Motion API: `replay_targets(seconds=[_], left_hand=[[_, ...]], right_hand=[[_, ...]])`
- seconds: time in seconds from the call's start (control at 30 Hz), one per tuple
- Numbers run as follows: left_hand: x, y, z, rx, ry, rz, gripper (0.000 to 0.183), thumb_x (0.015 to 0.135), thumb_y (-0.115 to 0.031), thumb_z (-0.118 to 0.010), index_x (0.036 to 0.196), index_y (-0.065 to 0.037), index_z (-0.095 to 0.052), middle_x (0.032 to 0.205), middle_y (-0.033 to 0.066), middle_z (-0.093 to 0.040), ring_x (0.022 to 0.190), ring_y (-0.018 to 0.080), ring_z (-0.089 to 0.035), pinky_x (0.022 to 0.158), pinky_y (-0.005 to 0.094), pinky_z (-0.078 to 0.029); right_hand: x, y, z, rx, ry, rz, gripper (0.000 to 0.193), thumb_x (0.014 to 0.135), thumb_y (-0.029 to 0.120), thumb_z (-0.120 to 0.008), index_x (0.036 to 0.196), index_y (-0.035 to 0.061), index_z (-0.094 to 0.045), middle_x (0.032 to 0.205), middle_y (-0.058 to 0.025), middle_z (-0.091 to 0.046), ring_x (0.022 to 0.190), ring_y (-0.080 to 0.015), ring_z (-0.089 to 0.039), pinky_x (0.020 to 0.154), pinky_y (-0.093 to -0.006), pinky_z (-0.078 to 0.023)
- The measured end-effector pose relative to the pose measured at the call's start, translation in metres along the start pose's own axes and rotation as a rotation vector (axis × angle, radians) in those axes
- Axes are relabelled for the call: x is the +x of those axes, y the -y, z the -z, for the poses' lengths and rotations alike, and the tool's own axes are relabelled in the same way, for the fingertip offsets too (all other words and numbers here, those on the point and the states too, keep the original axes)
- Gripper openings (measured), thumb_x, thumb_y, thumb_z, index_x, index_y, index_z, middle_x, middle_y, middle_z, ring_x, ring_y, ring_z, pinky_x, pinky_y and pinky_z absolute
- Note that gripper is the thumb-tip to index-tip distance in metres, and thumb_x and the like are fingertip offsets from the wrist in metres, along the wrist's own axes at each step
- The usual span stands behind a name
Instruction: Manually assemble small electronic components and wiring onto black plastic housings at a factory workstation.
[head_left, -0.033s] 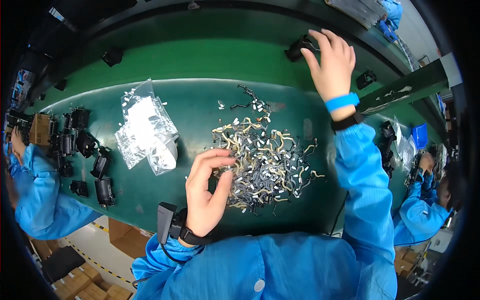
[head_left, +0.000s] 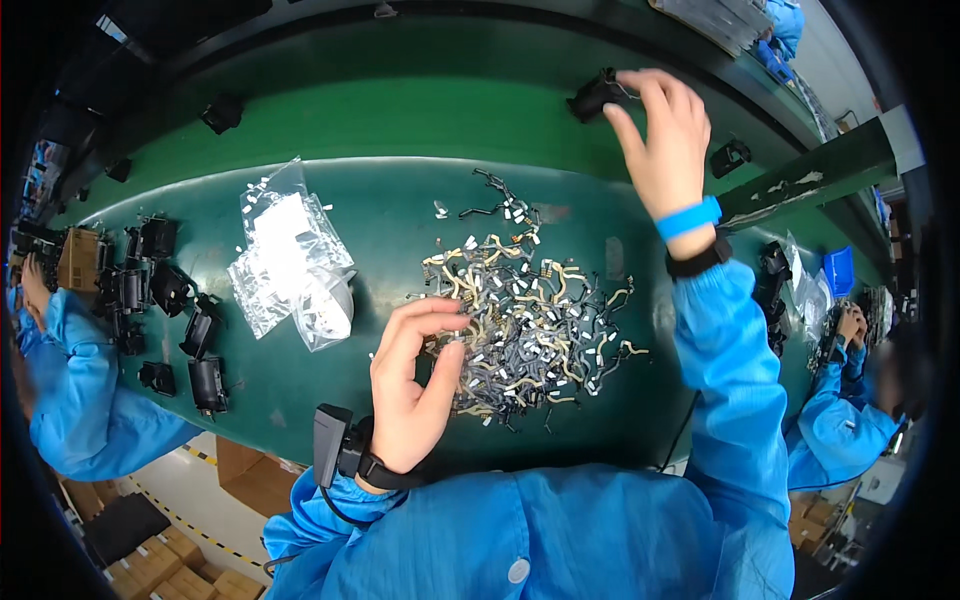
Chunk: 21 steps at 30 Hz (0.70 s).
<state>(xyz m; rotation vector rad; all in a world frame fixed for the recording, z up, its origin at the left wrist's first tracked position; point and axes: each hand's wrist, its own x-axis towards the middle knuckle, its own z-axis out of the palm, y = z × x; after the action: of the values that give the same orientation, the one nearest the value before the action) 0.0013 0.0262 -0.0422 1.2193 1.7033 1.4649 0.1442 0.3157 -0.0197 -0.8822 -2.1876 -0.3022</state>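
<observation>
My left hand (head_left: 412, 385) rests at the near left side of a pile of short wires with small white connectors (head_left: 530, 340). Its fingers curve, with a gap between thumb and fingertips, and I see nothing held there. Up at the far right, my right hand (head_left: 665, 140) reaches over the bright green strip behind the table. Thumb and fingers are apart, the tips right beside a black moulded part (head_left: 597, 95); whether they touch it I cannot tell. A thin light wire shows at that part's right side.
Clear plastic bags with white pieces (head_left: 290, 245) lie left of the pile. More black parts (head_left: 203, 325) stand at the table's left, others (head_left: 731, 158) on the green strip. Co-workers' blue sleeves (head_left: 95, 385) show on both sides. A dark bar (head_left: 810, 180) juts in at right.
My right hand has dropped slightly toward me, its fingers drawn closer together. The black parts on the green strip have shifted a little left. My left hand has stayed put.
</observation>
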Motion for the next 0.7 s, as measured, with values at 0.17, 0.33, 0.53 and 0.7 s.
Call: replay_targets(seconds=[0.17,0.33,0.53,0.7], left_hand=[[0.001,0.000,-0.004,-0.058,0.038,0.010,0.020,0.086,0.004,-0.055,0.105,0.001,-0.061,0.117,0.0128,-0.058,0.111,0.0210,-0.054,0.099,0.0329,-0.039],[0.000,-0.001,-0.007,-0.061,0.091,-0.014,0.019,0.086,0.004,-0.055,0.104,0.001,-0.061,0.116,0.0128,-0.059,0.110,0.0210,-0.055,0.098,0.0327,-0.040],[-0.003,-0.002,-0.005,-0.047,0.017,-0.050,0.017,0.085,0.004,-0.059,0.101,-0.001,-0.063,0.107,0.0130,-0.064,0.100,0.0246,-0.062,0.090,0.0330,-0.046],[-0.001,-0.009,-0.001,-0.084,0.069,0.019,0.017,0.091,-0.001,-0.056,0.106,0.001,-0.061,0.114,0.0107,-0.061,0.104,0.0157,-0.056,0.090,0.0290,-0.043]], right_hand=[[-0.052,0.038,0.049,0.404,0.578,-0.079,0.019,0.074,0.017,-0.075,0.089,0.0119,-0.065,0.090,-0.0074,-0.061,0.091,-0.0301,-0.055,0.082,-0.0408,-0.042],[-0.086,0.064,0.043,0.368,0.675,-0.157,0.021,0.070,0.012,-0.077,0.084,0.0101,-0.061,0.087,-0.0044,-0.057,0.090,-0.0260,-0.054,0.079,-0.0371,-0.040],[-0.088,0.063,0.042,0.472,0.730,-0.159,0.017,0.074,0.011,-0.074,0.081,0.0103,-0.059,0.085,-0.0049,-0.059,0.090,-0.0261,-0.055,0.079,-0.0386,-0.038],[-0.077,0.055,0.060,0.747,0.711,-0.290,0.013,0.077,0.006,-0.071,0.082,0.0073,-0.058,0.082,-0.0051,-0.062,0.086,-0.0255,-0.057,0.081,-0.0368,-0.041]])
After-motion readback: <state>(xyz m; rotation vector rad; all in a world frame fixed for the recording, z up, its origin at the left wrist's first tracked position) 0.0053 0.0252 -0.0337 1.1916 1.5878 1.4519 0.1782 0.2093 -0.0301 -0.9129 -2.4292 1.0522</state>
